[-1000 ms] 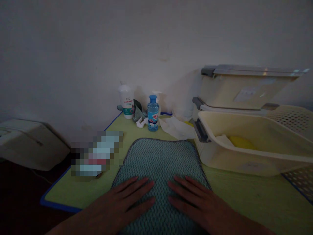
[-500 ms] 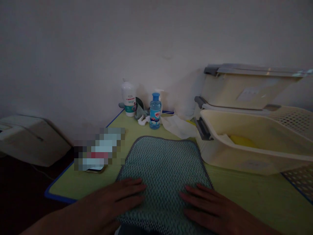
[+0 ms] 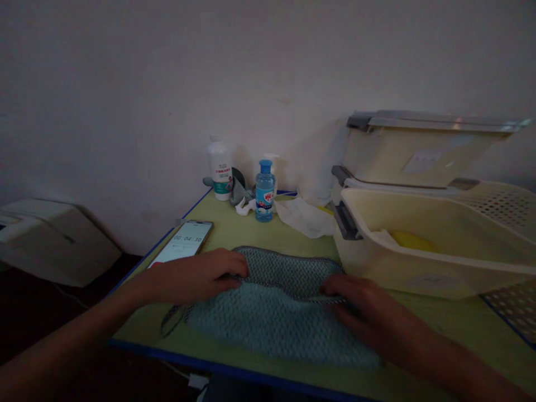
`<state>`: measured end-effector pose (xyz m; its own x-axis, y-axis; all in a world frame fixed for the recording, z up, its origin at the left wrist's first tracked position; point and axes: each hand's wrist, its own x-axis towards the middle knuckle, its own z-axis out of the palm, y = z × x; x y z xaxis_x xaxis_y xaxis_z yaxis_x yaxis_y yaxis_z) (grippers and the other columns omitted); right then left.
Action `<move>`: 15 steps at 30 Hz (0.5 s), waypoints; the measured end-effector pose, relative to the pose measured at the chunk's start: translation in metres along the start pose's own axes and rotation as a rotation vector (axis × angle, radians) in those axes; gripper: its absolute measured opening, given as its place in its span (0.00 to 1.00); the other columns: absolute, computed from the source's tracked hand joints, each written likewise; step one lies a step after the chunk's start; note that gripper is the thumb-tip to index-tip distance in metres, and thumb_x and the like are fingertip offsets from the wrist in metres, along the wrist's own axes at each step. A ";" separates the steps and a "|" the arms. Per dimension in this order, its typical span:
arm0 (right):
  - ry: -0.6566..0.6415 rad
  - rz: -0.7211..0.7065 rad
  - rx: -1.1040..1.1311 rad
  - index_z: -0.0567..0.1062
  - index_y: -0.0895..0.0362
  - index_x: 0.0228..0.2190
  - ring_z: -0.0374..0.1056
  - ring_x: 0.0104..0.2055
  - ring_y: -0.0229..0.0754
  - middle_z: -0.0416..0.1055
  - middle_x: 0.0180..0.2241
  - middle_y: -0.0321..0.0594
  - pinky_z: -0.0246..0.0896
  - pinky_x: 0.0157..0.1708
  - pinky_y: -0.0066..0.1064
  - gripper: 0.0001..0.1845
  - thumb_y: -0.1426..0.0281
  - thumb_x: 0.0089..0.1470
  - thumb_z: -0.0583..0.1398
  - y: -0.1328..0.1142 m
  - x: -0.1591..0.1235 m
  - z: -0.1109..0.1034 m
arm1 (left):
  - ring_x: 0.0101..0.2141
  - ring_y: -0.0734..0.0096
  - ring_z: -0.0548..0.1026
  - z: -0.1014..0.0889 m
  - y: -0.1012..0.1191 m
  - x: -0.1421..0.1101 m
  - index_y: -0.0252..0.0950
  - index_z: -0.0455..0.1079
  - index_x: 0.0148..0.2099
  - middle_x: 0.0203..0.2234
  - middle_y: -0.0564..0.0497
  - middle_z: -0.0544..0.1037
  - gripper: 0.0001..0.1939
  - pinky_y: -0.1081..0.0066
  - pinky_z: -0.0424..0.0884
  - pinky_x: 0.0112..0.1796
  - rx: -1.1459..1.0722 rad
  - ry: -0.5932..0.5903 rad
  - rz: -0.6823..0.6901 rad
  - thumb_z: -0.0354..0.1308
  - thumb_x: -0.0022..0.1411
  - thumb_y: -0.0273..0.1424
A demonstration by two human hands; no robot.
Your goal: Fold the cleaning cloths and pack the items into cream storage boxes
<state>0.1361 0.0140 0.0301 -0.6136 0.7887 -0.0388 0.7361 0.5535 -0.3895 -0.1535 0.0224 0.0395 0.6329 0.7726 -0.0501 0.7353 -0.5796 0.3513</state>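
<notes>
A blue-green woven cleaning cloth [image 3: 276, 321] with a dark checked border lies on the table, its near part folded over toward the far edge. My left hand [image 3: 213, 271] pinches the folded edge at its left end. At the right end of that edge, my right hand [image 3: 355, 298] has its fingers closed on the cloth, the thumb lying beneath the fold. A hanging loop [image 3: 171, 321] sticks out at the cloth's left corner. Beyond my left wrist lies a phone [image 3: 188, 239] showing a running timer, partly covered by the forearm.
A blue-capped bottle [image 3: 265, 192], a white bottle [image 3: 220, 170] and a crumpled white tissue [image 3: 305, 216] stand or lie at the back of the green table [image 3: 234, 234]. Cream plastic bins [image 3: 402, 268] occupy the right side. A white box [image 3: 54, 240] is at far left.
Both hands were lying on the spread cloth near its front. Now they have moved away from me, carrying the near edge up and over, so the cloth is folded. The phone screen became readable.
</notes>
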 end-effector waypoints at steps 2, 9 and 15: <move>0.025 0.035 -0.095 0.71 0.59 0.30 0.70 0.33 0.42 0.72 0.31 0.42 0.62 0.33 0.32 0.08 0.78 0.54 0.52 0.005 0.015 0.003 | 0.39 0.70 0.74 -0.003 -0.005 0.020 0.36 0.72 0.38 0.36 0.52 0.76 0.11 0.74 0.66 0.42 -0.004 -0.089 -0.029 0.48 0.61 0.26; 0.087 0.141 -0.222 0.70 0.61 0.31 0.70 0.33 0.44 0.72 0.29 0.43 0.58 0.32 0.32 0.08 0.78 0.55 0.51 0.019 0.041 0.018 | 0.36 0.66 0.73 0.007 -0.023 0.055 0.33 0.71 0.35 0.32 0.49 0.76 0.10 0.71 0.65 0.37 0.014 -0.124 -0.211 0.49 0.59 0.28; 0.079 0.168 -0.280 0.67 0.61 0.40 0.71 0.30 0.44 0.73 0.31 0.44 0.58 0.30 0.32 0.15 0.83 0.54 0.47 0.021 0.043 0.029 | 0.35 0.66 0.72 0.019 -0.026 0.059 0.34 0.70 0.34 0.31 0.49 0.75 0.10 0.70 0.64 0.37 -0.029 -0.050 -0.257 0.48 0.60 0.31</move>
<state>0.1172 0.0522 -0.0064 -0.4612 0.8873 -0.0054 0.8817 0.4575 -0.1150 -0.1313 0.0780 0.0095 0.4384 0.8791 -0.1870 0.8666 -0.3583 0.3474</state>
